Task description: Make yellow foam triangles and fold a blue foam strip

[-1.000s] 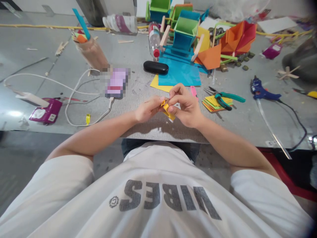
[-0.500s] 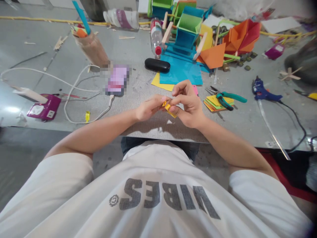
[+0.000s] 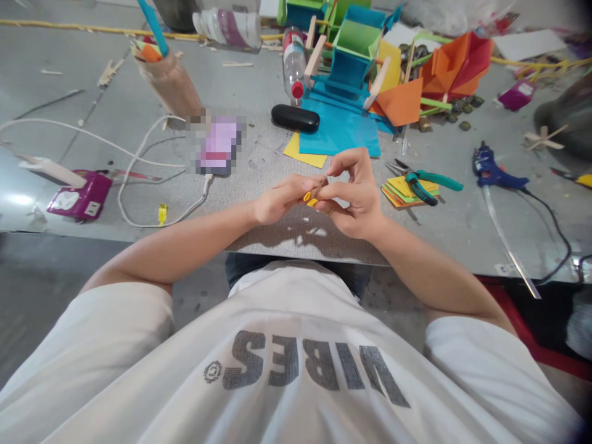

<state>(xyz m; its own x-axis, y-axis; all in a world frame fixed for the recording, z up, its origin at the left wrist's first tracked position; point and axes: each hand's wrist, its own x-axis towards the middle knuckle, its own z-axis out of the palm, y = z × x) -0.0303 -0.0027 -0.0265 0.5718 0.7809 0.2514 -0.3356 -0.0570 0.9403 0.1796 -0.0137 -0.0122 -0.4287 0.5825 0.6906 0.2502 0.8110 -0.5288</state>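
Above the table's front edge, my left hand (image 3: pixel 282 197) and my right hand (image 3: pixel 355 196) meet at the fingertips. Between them is a small folded piece of yellow paper (image 3: pixel 312 202), mostly covered by the fingers. Both hands pinch it between thumb and fingers. Two rolled or looped yellow ends show below the fingertips. To the right of my right hand lies a stack of coloured paper squares (image 3: pixel 396 192), with teal-handled pliers (image 3: pixel 423 186) resting on it. A yellow sheet (image 3: pixel 303 152) and a blue sheet (image 3: pixel 342 139) lie beyond my hands.
A black case (image 3: pixel 295 118), a plastic bottle (image 3: pixel 294 61) and a blue and green paper wheel (image 3: pixel 354 49) stand farther back. The glue gun (image 3: pixel 497 169) is at right. A charging phone (image 3: pixel 218 145) and its white cable lie left, near a cup (image 3: pixel 169 86).
My fingers have shifted around the yellow paper; the flap that hung below my right thumb is now mostly hidden. Both hands stay together in the same place.
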